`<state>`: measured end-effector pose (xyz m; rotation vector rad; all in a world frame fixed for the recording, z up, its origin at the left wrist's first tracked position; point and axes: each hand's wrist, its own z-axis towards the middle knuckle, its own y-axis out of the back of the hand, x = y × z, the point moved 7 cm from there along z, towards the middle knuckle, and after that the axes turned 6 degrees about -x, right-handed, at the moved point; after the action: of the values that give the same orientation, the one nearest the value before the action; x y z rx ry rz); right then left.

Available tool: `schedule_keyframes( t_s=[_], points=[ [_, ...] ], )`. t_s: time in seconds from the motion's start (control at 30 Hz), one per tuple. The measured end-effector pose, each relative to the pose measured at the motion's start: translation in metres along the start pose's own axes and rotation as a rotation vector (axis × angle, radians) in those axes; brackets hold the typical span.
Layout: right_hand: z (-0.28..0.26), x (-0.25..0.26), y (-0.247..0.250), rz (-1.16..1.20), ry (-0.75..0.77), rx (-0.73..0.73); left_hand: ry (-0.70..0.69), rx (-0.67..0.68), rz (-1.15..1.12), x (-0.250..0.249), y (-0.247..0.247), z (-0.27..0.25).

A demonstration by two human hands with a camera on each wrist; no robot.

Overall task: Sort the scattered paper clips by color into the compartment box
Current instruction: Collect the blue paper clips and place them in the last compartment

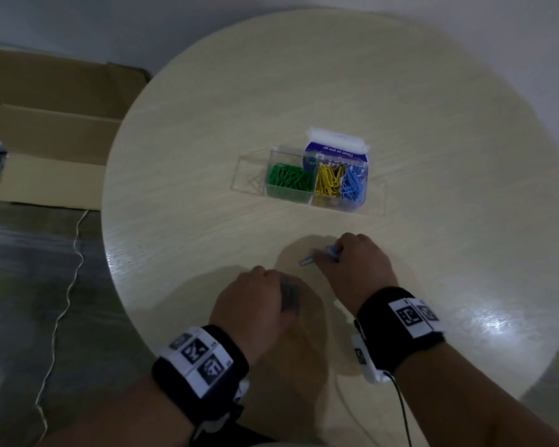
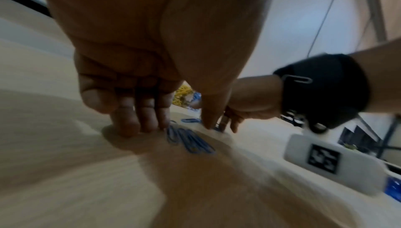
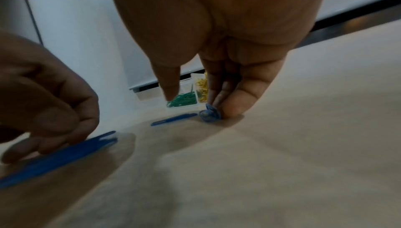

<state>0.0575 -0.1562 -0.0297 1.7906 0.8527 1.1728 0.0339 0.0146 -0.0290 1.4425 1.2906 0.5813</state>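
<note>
Right hand (image 1: 355, 262) grip: fingers bunched on a wad of blue clips (image 3: 210, 114), low on the desk (image 1: 207, 101). One loose blue clip (image 1: 305, 261) lies just left of it, long axis pointing at the grip; right hand nearer. Left hand (image 1: 255, 298): straight fingertips press a row of blue clips (image 2: 188, 140) flat. Compartment box (image 1: 313, 179) sits well ahead; blue bin rightmost. Pack behind reads "Clean as you go".

Dim room, glare patch on worktop (image 1: 494, 321) at right, soft shadows under hands, wrist views blurred, edges warped
</note>
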Motion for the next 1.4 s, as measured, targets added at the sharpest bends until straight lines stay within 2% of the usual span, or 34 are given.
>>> schedule_keyframes(
  t_s=[0.13, 0.43, 0.67, 0.83, 1.0, 1.1, 1.23, 1.4],
  points=[
    [0.006, 0.016, -0.011, -0.081, 0.042, 0.074, -0.020, 0.060, 0.075, -0.012, -0.007, -0.004],
    [-0.003, 0.001, -0.003, -0.023, 0.079, 0.009, -0.015, 0.103, -0.010, 0.003, -0.019, 0.006],
    [-0.007, -0.002, -0.003, -0.084, 0.153, 0.033, -0.059, 0.036, 0.016, -0.001, -0.009, 0.008],
    [-0.004, -0.016, 0.005, -0.110, 0.161, -0.008, -0.096, -0.002, 0.079, -0.004, -0.001, 0.012],
    [-0.010, -0.037, 0.014, -0.063, 0.078, -0.034, -0.214, -0.064, -0.045, -0.035, -0.004, 0.019],
    [-0.013, -0.043, 0.016, -0.053, 0.054, -0.045, -0.225, -0.044, 0.002, -0.050, -0.012, 0.018],
    [-0.017, -0.044, 0.011, -0.083, 0.116, -0.027, -0.243, 0.026, 0.054, -0.057, -0.018, 0.014],
    [-0.018, -0.052, 0.008, -0.079, 0.104, 0.038, -0.261, 0.019, 0.094, -0.068, -0.016, 0.018]
  ],
)
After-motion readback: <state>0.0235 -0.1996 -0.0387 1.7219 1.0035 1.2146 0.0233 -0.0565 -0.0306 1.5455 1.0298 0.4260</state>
